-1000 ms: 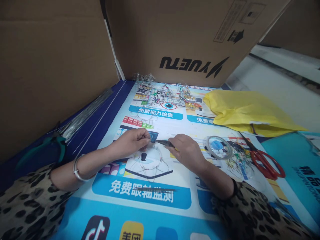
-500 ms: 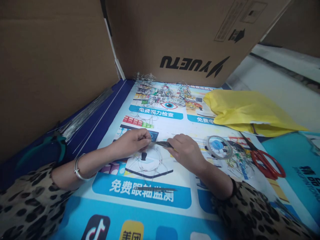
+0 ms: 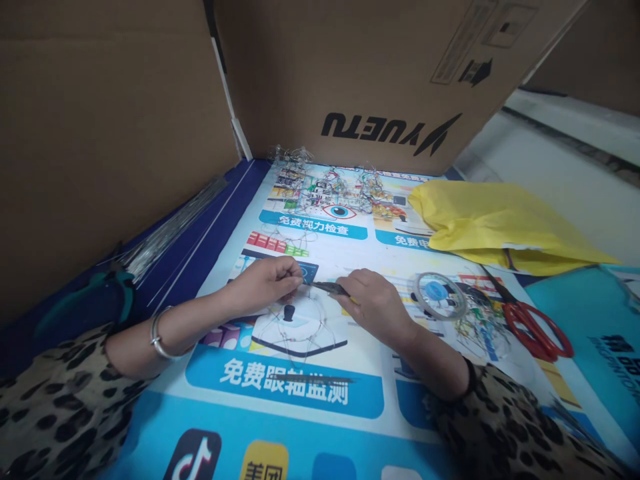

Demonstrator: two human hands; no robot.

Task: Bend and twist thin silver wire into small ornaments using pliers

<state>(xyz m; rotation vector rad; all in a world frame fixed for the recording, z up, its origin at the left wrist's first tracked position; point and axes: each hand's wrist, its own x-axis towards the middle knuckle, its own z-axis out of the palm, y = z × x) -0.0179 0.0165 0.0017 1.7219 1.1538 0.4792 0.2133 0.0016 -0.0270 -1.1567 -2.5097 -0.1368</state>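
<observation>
My left hand point(image 3: 267, 283) pinches the upper edge of a thin wire frame point(image 3: 300, 327) that lies on the printed poster point(image 3: 300, 400). My right hand point(image 3: 375, 303) is closed round small dark pliers point(image 3: 327, 288), whose tip meets the wire just beside my left fingertips. Both forearms rest on the poster, in leopard-print sleeves, with a silver bangle on the left wrist.
Cardboard walls point(image 3: 115, 120) close off the left and back. A bundle of straight wires point(image 3: 170, 230) and green-handled pliers point(image 3: 95, 300) lie at the left. Finished wire pieces point(image 3: 330, 187) are heaped at the back. A yellow bag point(image 3: 500, 223), a tape roll point(image 3: 440, 295) and red scissors point(image 3: 537, 327) lie at the right.
Hardly anything has moved. My hands stay together on the wire, and the frame below them has shifted slightly.
</observation>
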